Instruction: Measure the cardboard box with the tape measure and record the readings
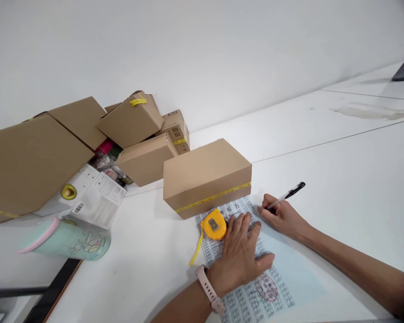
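Head view: right hand (283, 217) fingers pinch a pen (287, 195) (left hand (239, 255) fingers spread flat on paper (289, 278)).

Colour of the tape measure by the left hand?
Yellow tape measure, greyish centre label; head view shows it best.

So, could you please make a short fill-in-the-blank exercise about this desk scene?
1. The right hand grips a ____.
2. The tape measure beside the left hand is ____ in colour.
3. The printed sheet under the left hand lies before a taped cardboard ____.
Missing words: pen; yellow; box.
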Demonstrator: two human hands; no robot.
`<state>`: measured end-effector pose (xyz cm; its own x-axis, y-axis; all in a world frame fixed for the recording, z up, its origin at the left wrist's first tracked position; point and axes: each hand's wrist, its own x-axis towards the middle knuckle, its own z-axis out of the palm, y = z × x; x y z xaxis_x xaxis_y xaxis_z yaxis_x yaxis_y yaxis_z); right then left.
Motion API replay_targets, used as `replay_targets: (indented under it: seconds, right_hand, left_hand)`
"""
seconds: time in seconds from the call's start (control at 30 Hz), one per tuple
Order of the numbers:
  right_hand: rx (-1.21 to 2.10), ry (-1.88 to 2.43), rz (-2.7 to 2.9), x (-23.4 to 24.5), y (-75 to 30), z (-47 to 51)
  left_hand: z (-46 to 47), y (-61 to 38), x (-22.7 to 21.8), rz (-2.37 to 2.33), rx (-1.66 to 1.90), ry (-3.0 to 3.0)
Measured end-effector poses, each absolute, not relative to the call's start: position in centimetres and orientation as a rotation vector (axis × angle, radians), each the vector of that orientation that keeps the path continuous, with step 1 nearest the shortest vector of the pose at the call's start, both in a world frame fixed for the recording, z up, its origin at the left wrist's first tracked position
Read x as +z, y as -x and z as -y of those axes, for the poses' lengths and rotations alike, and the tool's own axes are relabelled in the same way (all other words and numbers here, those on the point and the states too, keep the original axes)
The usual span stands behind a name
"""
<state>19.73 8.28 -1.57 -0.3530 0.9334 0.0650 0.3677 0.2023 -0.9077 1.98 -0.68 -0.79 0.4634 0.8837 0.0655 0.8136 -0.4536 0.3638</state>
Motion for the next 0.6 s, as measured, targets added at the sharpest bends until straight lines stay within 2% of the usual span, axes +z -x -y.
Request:
replay_targets:
  seconds: [0.6]
  right_hand:
    - [1.047, 1.241, 1.83, -1.49, -19.86, -8.25]
  left_hand:
    - [0.66, -2.0, -0.97, -1.454, 0.372, -2.442]
